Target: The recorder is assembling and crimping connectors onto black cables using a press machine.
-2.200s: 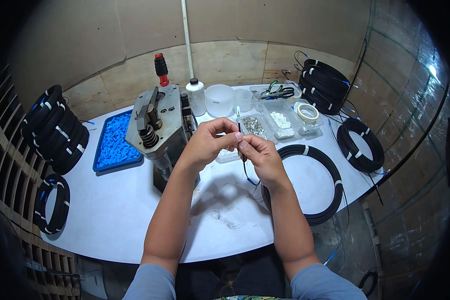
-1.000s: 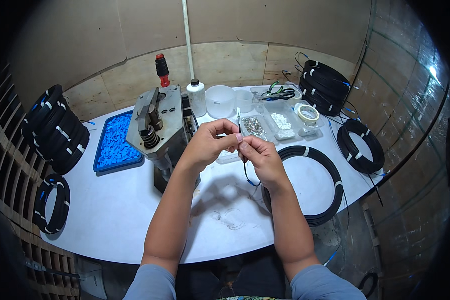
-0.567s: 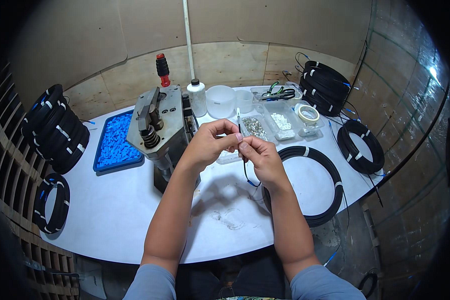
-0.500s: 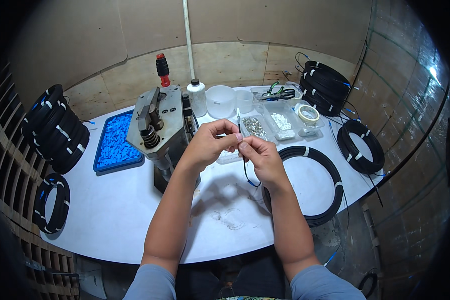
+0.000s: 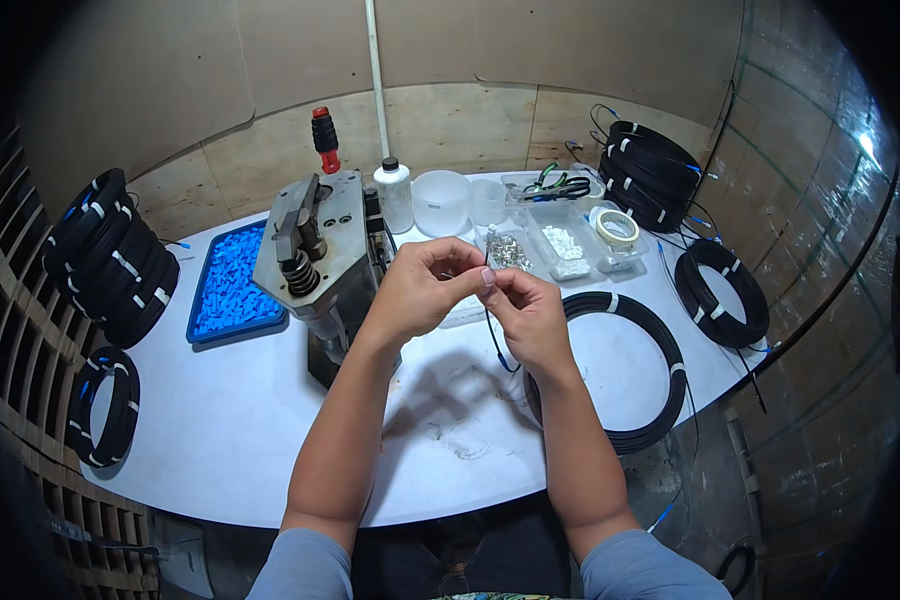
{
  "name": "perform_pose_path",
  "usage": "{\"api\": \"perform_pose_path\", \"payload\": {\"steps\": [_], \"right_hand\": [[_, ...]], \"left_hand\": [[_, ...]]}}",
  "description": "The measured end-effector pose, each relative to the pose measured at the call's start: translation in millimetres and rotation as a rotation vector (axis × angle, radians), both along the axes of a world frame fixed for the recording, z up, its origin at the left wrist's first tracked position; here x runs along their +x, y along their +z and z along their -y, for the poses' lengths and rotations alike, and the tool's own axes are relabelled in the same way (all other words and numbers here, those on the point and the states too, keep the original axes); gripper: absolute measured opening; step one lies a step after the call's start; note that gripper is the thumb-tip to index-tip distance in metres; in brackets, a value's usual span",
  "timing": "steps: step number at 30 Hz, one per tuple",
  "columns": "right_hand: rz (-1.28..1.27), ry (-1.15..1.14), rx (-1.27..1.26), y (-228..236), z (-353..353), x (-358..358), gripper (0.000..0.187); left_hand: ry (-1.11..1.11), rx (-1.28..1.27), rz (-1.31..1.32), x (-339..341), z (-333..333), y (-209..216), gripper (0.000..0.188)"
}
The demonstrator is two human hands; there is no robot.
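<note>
Both hands are raised over the middle of the table, fingertips pressed together. My left hand (image 5: pixel 425 288) is closed in a pinch at the end part of a thin black cable (image 5: pixel 495 338). Right beside it, thumb against thumb, my right hand (image 5: pixel 527 318) pinches the same cable. Below the fingers the cable hangs down to a small blue piece near the right wrist. The cable's tip is hidden or too small to make out. A large black cable coil (image 5: pixel 677 372) with white ties lies under and beyond the right forearm.
A metal press (image 5: pixel 325 235) stands left of my hands, beside a tray of blue connectors (image 5: pixel 232 285). Behind sit a bottle (image 5: pixel 394 195), a white tub (image 5: pixel 441 203), boxes of metal parts (image 5: pixel 510 250) and white parts (image 5: pixel 562 243), and tape (image 5: pixel 617 228). Cable coils (image 5: pixel 120 255) are stacked left.
The cable's white tip, which stood up above my fingers, no longer shows there. My right hand has shifted slightly, and the hanging cable has moved a little.
</note>
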State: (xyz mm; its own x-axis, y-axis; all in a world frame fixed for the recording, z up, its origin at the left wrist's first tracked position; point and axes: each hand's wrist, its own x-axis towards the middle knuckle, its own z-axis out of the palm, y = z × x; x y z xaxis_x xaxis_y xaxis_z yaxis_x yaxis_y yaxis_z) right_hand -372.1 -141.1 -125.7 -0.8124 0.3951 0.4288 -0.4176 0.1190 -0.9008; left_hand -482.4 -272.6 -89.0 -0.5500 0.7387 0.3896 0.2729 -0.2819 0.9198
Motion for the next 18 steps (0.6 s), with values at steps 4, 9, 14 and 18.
{"api": "perform_pose_path", "payload": {"steps": [4,9,14,18], "right_hand": [[0.023,0.001,-0.079,2.2,-0.7,1.6,0.015],[0.027,0.023,-0.095,4.6,-2.0,4.2,0.013],[0.064,0.017,-0.104,5.0,-2.4,4.5,0.015],[0.074,0.068,-0.217,3.8,-1.9,3.2,0.016]], "left_hand": [[0.018,0.023,0.004,1.2,-0.6,0.3,0.018],[0.042,-0.004,0.021,0.3,-0.2,-0.1,0.02],[0.005,0.014,0.116,-5.5,-3.1,-7.5,0.023],[-0.023,-0.028,0.211,-5.0,-3.7,-6.7,0.019]]}}
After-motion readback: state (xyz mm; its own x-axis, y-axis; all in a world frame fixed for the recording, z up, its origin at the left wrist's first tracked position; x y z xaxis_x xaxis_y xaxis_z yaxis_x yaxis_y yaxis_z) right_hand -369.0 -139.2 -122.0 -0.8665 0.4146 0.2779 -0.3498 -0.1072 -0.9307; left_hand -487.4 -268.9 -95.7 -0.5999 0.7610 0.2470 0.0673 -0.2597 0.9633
